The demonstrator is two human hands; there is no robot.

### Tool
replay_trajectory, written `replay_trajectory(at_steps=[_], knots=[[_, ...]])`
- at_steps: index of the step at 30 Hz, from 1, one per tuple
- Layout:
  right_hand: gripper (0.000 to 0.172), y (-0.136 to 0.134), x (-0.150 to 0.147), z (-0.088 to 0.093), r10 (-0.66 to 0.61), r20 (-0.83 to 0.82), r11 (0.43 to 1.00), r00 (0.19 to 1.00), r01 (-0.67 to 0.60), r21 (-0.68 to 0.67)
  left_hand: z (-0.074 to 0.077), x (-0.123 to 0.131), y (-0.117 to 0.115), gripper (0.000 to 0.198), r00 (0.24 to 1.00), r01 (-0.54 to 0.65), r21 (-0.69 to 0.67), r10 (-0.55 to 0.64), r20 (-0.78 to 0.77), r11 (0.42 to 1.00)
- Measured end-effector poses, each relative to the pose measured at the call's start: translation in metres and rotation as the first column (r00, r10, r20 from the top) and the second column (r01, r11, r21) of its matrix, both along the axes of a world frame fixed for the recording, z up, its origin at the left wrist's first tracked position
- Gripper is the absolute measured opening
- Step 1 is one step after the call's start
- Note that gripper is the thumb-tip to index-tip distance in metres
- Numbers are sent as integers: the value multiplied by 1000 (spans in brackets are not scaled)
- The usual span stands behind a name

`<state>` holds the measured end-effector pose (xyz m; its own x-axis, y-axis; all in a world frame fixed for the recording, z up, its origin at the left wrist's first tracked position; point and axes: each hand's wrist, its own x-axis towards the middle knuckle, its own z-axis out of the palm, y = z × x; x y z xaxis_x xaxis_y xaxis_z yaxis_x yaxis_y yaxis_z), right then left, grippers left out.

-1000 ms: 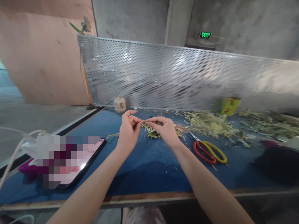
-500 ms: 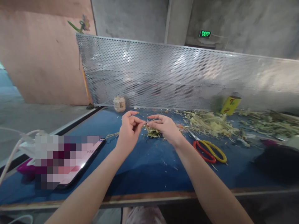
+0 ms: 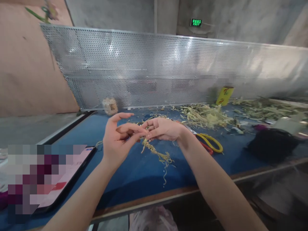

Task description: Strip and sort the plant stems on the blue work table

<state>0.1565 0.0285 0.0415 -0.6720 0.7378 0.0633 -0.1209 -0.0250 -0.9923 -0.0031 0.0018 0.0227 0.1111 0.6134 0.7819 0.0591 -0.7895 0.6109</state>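
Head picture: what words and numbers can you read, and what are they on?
"EXIT": green sign; characters above it, probably "安全出口".
"59": phone; the rest of its screen is blocked out or too blurred.
Yellow container: marks too blurred to read.
Pale bundle: dark mark too blurred to tell.

A pale straw-coloured braid [image 3: 151,148] slants down and rightward from where the fingers [image 3: 131,127] meet, knotty and narrow above, frayed below, one thin curly strand trailing. Its lower end seems to hang over the blue bench [image 3: 134,179], though contact is hard to judge.
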Motion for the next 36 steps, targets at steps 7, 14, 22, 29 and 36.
replay_trajectory(at_steps=[7, 14, 22, 29, 36], knots=[[23, -2, 0, 0, -12, 1, 1000, 1000, 12, 1, 5, 0, 1, 48, 1000, 8, -78, -6, 26, 997], [32, -5, 0, 0, -5, -18, 998, 1000, 6, 65, 7, 0, 2, 53, 990, 135, -185, -126, 60, 973], [36, -5, -3, 0, -67, -53, 984, 996, 75, 164, 11, -4, 2, 69, 991, 134, -265, -135, 15, 955], [38, -5, -3, 2, -79, -80, 979, 994, 92, 182, 10, -2, 3, 100, 974, 225, -338, -216, 63, 914], [40, -3, -4, -1, 12, -105, 983, 994, 8, 185, 11, 0, 0, 102, 972, 231, -306, -203, 119, 923]])
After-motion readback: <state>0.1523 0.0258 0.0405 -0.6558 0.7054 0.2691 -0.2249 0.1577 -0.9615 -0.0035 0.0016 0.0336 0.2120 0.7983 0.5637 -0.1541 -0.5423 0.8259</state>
